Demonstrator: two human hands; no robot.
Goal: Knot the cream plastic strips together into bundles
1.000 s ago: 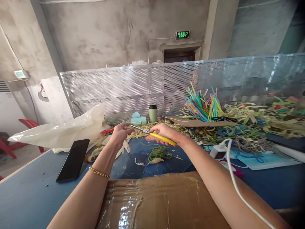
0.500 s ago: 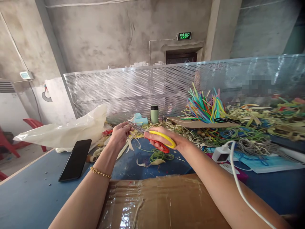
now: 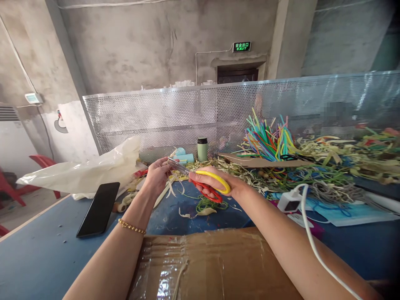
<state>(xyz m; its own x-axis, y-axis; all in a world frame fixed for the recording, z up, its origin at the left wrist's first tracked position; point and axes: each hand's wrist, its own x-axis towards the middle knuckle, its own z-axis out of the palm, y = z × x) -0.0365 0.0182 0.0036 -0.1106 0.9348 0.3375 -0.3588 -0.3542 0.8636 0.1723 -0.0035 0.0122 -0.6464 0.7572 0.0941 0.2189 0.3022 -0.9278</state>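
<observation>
My right hand is closed round the handles of a pair of scissors, one handle yellow and the other red. The metal blades point up and left, to the fingertips of my left hand. Those fingers are pinched on a pale, thin strip, whose split ends hang below the hand. The blades lie at the strip's upper part; whether they are closed on it I cannot make out. Under the scissors, a small tangle of green string and a pale curled scrap lie on the blue table.
A cardboard box stands in front of me. To the left are a black phone and a plastic bag. Behind are a green bottle and colourful pipe cleaners. A charger with a white cable sits at right.
The red scissor handle has shifted slightly downward, away from the yellow one. The hanging ends of the strip sway a little. Both hands stay in nearly the same place.
</observation>
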